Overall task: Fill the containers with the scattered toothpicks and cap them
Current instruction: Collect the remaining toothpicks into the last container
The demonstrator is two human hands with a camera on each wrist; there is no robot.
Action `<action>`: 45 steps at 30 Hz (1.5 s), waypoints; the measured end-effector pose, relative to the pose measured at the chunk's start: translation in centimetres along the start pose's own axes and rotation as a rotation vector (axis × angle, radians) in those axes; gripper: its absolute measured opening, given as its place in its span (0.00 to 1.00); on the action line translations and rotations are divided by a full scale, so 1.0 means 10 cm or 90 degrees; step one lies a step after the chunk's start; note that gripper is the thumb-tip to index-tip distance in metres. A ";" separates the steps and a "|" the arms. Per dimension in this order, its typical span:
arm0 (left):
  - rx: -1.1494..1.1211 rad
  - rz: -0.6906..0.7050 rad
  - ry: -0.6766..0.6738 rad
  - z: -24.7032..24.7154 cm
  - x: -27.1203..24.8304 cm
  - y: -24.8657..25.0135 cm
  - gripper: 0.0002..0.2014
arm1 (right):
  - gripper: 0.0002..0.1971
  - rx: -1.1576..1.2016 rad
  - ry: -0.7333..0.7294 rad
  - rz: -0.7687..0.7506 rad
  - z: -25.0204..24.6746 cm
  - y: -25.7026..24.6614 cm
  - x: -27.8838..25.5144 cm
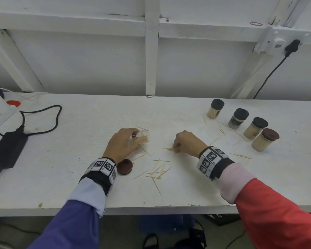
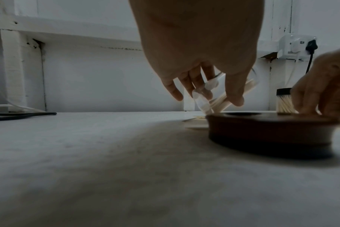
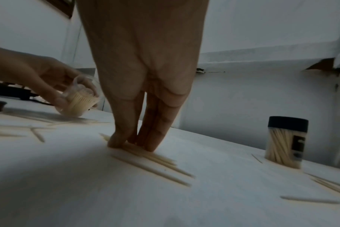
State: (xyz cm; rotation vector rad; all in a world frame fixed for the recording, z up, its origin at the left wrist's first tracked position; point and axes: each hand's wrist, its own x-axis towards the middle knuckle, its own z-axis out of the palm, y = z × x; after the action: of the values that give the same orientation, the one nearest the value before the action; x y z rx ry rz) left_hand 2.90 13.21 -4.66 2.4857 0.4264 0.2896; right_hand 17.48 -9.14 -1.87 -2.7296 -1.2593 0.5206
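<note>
Spillage is the nearest risk on the left: the left hand [image 1: 121, 143] grips an open clear container [image 1: 142, 138] tipped over on its side just above the table [image 1: 79, 141], its mouth facing toward the right and the toothpicks inside leaning toward that opening. Any further tilt, or a knock from the other hand on the way in, would probably shake them back out.

Close by the left wrist lies the brown cap [image 1: 124, 166], apart from its container; a sleeve dragged across it could push it off toward the near edge.

Further right, a loose heap of toothpicks [image 1: 157, 170] lies crossed over itself, and raking it could flick pieces away.

Then the right hand [image 1: 187, 143], fingertips [image 3: 114, 142] pressed down on a small aligned bundle [image 3: 155, 162] flat on the table. I judge it is gathering them, but nothing is lifted yet; thin sticks flat on a hard top slip easily, so a pinch may take only some and roll the rest.

Farthest right stand four capped containers [image 1: 238, 118], already full, with stray toothpicks between them; reaching there carelessly might topple one.
</note>
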 end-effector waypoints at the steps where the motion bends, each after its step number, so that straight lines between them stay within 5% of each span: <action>1: -0.001 -0.001 -0.002 0.00 0.00 0.00 0.26 | 0.05 -0.011 0.006 -0.003 0.01 -0.01 -0.01; 14: 0.004 -0.007 -0.020 -0.01 -0.01 0.01 0.27 | 0.03 -0.137 -0.055 -0.054 0.00 -0.04 -0.05; 24: 0.003 0.007 -0.030 0.02 0.00 -0.01 0.24 | 0.04 0.063 0.026 -0.073 -0.33 -0.27 0.07; 32: -0.012 0.009 -0.033 0.02 0.01 -0.01 0.18 | 0.08 -0.047 0.083 -0.152 -0.46 -0.76 0.23; 36: -0.054 -0.024 -0.037 -0.01 0.00 0.04 0.27 | 0.05 0.061 0.126 -0.145 -0.49 -0.89 0.34; 45: -0.068 -0.020 -0.026 -0.02 -0.01 0.02 0.20 | 0.03 0.381 0.112 -0.108 -0.58 -0.89 0.49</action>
State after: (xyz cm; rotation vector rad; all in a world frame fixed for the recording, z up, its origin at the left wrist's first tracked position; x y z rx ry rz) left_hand 2.79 13.14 -4.42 2.3745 0.4226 0.2428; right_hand 15.99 0.70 4.20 -2.1050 -1.0627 0.5212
